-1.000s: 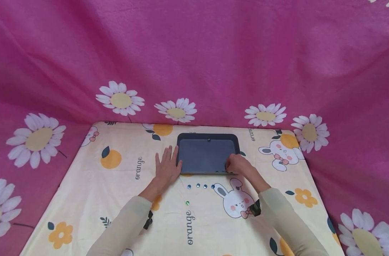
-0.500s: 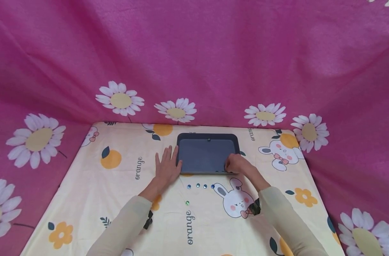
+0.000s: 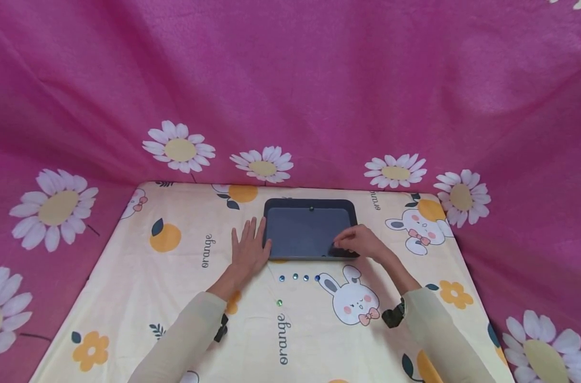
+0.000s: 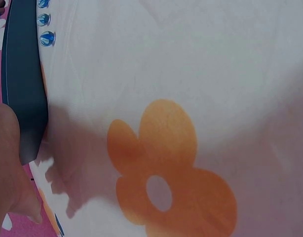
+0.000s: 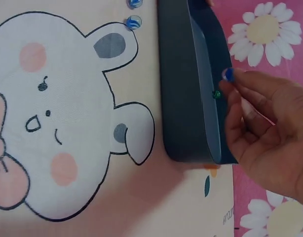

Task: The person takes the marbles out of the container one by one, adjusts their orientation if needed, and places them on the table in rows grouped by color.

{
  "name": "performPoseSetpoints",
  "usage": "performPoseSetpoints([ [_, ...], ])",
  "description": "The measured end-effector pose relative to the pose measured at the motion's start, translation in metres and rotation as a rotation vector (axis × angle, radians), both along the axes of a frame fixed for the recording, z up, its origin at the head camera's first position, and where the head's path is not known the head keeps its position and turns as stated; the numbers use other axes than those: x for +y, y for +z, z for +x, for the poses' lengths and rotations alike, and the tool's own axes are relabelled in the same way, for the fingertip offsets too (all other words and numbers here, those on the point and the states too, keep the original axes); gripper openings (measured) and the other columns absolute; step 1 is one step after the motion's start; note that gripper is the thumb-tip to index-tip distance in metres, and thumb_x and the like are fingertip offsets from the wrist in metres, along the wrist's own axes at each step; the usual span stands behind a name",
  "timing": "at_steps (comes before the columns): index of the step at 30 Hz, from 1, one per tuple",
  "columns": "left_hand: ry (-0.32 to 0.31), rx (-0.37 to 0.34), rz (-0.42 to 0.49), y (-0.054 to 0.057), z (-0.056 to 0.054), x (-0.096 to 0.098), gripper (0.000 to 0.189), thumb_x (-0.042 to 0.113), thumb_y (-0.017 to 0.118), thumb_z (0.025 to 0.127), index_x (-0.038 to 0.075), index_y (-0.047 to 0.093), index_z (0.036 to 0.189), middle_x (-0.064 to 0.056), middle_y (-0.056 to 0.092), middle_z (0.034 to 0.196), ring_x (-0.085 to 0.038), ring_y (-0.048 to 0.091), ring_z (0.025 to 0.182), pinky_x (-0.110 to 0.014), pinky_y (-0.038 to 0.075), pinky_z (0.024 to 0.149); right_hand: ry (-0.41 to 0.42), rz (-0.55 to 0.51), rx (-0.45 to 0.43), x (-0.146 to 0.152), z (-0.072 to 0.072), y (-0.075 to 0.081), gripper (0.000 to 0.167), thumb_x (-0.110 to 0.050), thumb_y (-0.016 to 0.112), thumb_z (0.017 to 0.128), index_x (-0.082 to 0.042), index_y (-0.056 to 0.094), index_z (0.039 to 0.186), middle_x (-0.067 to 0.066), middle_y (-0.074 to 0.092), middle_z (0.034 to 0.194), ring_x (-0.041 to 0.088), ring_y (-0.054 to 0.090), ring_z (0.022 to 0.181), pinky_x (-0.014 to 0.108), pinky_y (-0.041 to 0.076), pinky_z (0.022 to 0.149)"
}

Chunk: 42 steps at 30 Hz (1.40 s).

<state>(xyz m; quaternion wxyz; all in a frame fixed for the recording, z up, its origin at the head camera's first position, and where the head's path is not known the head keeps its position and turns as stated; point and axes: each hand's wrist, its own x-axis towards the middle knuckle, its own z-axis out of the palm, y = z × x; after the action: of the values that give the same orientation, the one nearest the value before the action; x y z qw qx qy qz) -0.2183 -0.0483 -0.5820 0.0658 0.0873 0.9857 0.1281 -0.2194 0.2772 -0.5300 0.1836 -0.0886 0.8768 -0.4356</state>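
A dark grey rectangular tray [image 3: 297, 234] lies on the patterned cloth. My left hand [image 3: 247, 254] rests against its left side with the fingers spread straight. Over the tray's near right corner, my right hand [image 3: 363, 242] pinches a blue marble [image 5: 228, 74] between thumb and fingertip. A green marble [image 5: 216, 94] shows inside the tray just below those fingertips. Another small marble [image 3: 311, 209] lies by the tray's far wall, its colour too dark to tell. Part of the tray's near right corner is hidden by my right hand.
Several blue marbles [image 3: 295, 276] form a row on the cloth in front of the tray. Closer to me lies one green marble [image 3: 279, 303]. A pink flowered curtain [image 3: 319, 106] hangs behind and at both sides of the table.
My right hand has risen from the tray's near right corner, its fingertips shifting slightly left, and now shows a pinch. The left hand and the tray stay where they were.
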Motion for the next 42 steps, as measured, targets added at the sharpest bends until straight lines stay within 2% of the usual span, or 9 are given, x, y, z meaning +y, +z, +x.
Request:
performPoseSetpoints([
  [8, -0.005, -0.014, 0.012, 0.0, 0.0, 0.001, 0.07, 0.044, 0.038, 0.104, 0.014, 0.011, 0.162, -0.015, 0.01, 0.166, -0.031, 0.006, 0.152, -0.059, -0.005, 0.117, -0.129, -0.162, -0.098, 0.011, 0.019, 0.001, 0.025, -0.016, 0.067, 0.096, 0.003, 0.073, 0.112, 0.011, 0.072, 0.102, 0.027, 0.062, 0.091, 0.033, 0.055, 0.08],
  [13, 0.002, -0.013, 0.006, -0.001, -0.001, 0.002, 0.07, 0.045, 0.038, 0.104, 0.016, 0.011, 0.162, -0.014, 0.01, 0.166, -0.031, 0.007, 0.152, -0.058, -0.005, 0.117, -0.203, -0.258, -0.145, 0.009, 0.036, -0.007, 0.03, -0.017, 0.068, 0.096, 0.006, 0.071, 0.116, 0.016, 0.072, 0.109, 0.035, 0.063, 0.104, 0.034, 0.054, 0.09],
  [16, -0.001, -0.016, 0.01, -0.001, -0.001, 0.001, 0.07, 0.045, 0.037, 0.104, 0.015, 0.011, 0.162, -0.014, 0.01, 0.166, -0.031, 0.006, 0.152, -0.059, -0.006, 0.117, -0.232, -0.291, -0.155, 0.005, 0.049, -0.015, 0.028, -0.015, 0.067, 0.096, 0.005, 0.071, 0.115, 0.019, 0.071, 0.11, 0.038, 0.063, 0.104, 0.035, 0.054, 0.09],
  [18, -0.001, -0.021, 0.01, 0.0, 0.0, 0.001, 0.07, 0.045, 0.037, 0.104, 0.016, 0.011, 0.162, -0.014, 0.009, 0.166, -0.031, 0.006, 0.152, -0.058, -0.006, 0.117, -0.234, -0.277, -0.136, 0.002, 0.056, -0.021, 0.025, -0.014, 0.067, 0.096, 0.003, 0.073, 0.114, 0.018, 0.072, 0.108, 0.037, 0.065, 0.1, 0.033, 0.055, 0.087],
  [20, -0.001, -0.017, 0.011, 0.001, 0.0, 0.001, 0.07, 0.045, 0.037, 0.104, 0.015, 0.012, 0.162, -0.014, 0.009, 0.166, -0.031, 0.006, 0.152, -0.059, -0.006, 0.117, -0.23, -0.263, -0.11, -0.001, 0.063, -0.026, 0.021, -0.012, 0.067, 0.096, 0.001, 0.074, 0.111, 0.017, 0.073, 0.104, 0.035, 0.065, 0.093, 0.03, 0.054, 0.077],
  [25, -0.002, -0.008, 0.0, 0.001, 0.001, 0.001, 0.07, 0.044, 0.038, 0.104, 0.014, 0.013, 0.162, -0.015, 0.01, 0.166, -0.032, 0.006, 0.152, -0.059, -0.005, 0.117, -0.23, -0.205, -0.043, -0.007, 0.074, -0.037, 0.016, -0.007, 0.067, 0.093, -0.002, 0.076, 0.105, 0.012, 0.074, 0.094, 0.028, 0.061, 0.076, 0.027, 0.046, 0.059],
  [30, -0.006, -0.014, 0.003, 0.002, 0.001, 0.001, 0.07, 0.045, 0.037, 0.104, 0.014, 0.013, 0.162, -0.015, 0.011, 0.166, -0.031, 0.006, 0.152, -0.059, -0.004, 0.117, -0.264, -0.157, -0.061, -0.01, 0.079, -0.049, 0.014, -0.006, 0.068, 0.094, -0.005, 0.076, 0.105, 0.004, 0.074, 0.093, 0.02, 0.064, 0.076, 0.025, 0.049, 0.065],
  [33, -0.008, -0.018, 0.0, 0.002, 0.002, 0.0, 0.07, 0.045, 0.037, 0.104, 0.014, 0.012, 0.162, -0.015, 0.011, 0.166, -0.031, 0.006, 0.152, -0.059, -0.004, 0.117, -0.257, -0.132, -0.053, -0.013, 0.082, -0.053, 0.014, -0.006, 0.069, 0.093, -0.006, 0.076, 0.105, 0.003, 0.074, 0.092, 0.018, 0.065, 0.078, 0.025, 0.05, 0.068],
  [42, -0.01, -0.008, -0.004, 0.001, 0.001, 0.0, 0.07, 0.044, 0.037, 0.104, 0.014, 0.012, 0.162, -0.015, 0.01, 0.166, -0.031, 0.006, 0.152, -0.059, -0.004, 0.117, -0.198, -0.044, 0.049, -0.016, 0.086, -0.057, 0.013, -0.003, 0.071, 0.09, -0.011, 0.078, 0.097, 0.0, 0.072, 0.091, 0.015, 0.06, 0.076, 0.025, 0.048, 0.068],
])
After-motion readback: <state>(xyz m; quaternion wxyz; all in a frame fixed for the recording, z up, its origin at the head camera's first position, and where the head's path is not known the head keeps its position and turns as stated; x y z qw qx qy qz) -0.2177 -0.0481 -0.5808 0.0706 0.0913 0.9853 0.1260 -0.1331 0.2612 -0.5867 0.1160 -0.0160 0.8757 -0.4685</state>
